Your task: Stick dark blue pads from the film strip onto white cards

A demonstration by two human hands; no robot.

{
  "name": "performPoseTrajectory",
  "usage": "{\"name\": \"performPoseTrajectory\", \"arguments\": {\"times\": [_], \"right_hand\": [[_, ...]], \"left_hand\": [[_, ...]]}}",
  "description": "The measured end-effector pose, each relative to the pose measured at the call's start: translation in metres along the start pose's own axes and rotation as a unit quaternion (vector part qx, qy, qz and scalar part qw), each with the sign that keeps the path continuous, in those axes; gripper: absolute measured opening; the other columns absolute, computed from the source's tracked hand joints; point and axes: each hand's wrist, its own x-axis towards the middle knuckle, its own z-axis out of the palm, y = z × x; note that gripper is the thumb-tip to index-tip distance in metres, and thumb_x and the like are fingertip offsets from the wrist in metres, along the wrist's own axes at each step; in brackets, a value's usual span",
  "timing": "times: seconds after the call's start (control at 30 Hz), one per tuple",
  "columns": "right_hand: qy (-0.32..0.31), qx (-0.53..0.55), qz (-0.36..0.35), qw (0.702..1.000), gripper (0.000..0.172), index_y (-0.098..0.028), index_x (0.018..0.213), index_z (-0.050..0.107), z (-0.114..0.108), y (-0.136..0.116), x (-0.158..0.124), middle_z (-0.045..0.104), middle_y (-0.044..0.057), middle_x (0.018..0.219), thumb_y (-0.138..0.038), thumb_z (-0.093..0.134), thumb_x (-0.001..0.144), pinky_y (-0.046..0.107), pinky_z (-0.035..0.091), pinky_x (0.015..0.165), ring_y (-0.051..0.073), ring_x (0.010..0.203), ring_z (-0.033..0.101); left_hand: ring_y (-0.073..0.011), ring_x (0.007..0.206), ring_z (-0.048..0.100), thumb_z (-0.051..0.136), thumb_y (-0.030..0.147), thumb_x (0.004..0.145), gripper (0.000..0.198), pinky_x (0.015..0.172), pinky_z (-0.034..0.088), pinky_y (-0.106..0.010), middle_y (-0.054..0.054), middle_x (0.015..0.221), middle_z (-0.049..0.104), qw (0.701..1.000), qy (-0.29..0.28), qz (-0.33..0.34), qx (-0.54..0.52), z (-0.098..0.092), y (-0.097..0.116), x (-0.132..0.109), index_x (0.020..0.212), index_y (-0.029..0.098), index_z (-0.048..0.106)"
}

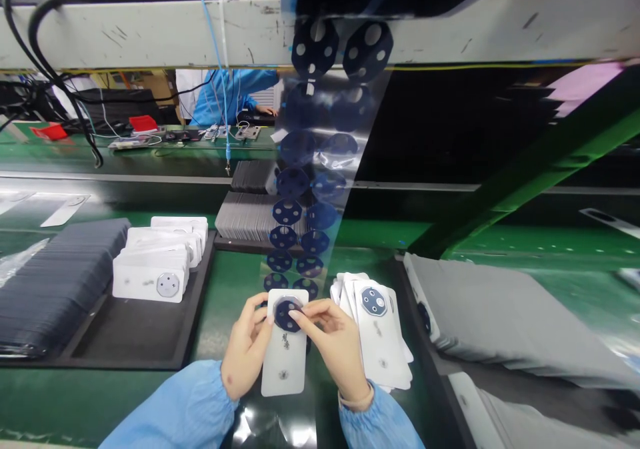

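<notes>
A white phone back cover (283, 371) stands nearly upright in front of me, with dark lettering and a small emblem. My left hand (246, 349) grips its left edge between thumb and fingers. My right hand (339, 342) pinches a dark camera sticker (287, 314) with several holes, which lies over the camera area at the top of the cover. Just behind, a clear film strip (345, 169) hangs down with rows of the same dark stickers. To the right of my right hand lies a pile of white covers (385, 342), the top one bearing a dark camera sticker.
A black tray (130, 332) at left holds stacked dark sheets (60, 289) and white covers (155, 262). On the right, another tray (435, 362) carries grey-wrapped stacks (515, 309). A green post (530, 162) slants across the right. Beyond the beam, a person's blue sleeve (225, 95) shows.
</notes>
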Motion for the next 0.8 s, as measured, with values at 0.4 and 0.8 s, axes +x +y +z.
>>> {"name": "performPoseTrajectory", "arguments": {"times": [0.4,0.8], "right_hand": [[0.0,-0.005,0.007,1.0,0.025,-0.018,0.068,0.064,-0.0004,0.0029,-0.0006,0.066,0.002,0.071,-0.036,0.081,0.068,0.029,0.052,0.061,0.015,0.064,0.061],[0.008,-0.009,0.004,1.0,0.025,-0.019,0.066,0.062,0.0017,0.0003,0.0001,0.064,0.001,0.069,-0.035,0.081,0.067,0.028,0.052,0.06,0.014,0.062,0.059]], "left_hand": [[-0.0229,0.091,0.068,0.056,0.044,0.09,0.042,0.07,0.051,-0.027,-0.01,0.109,0.071,1.0,-0.013,0.003,-0.005,0.0013,0.0007,0.0008,0.121,0.022,0.04],[-0.0227,0.087,0.068,0.056,0.043,0.09,0.041,0.069,0.051,-0.028,-0.01,0.111,0.07,1.0,-0.014,0.006,-0.008,0.0,-0.0029,0.0009,0.122,0.022,0.041]]}}
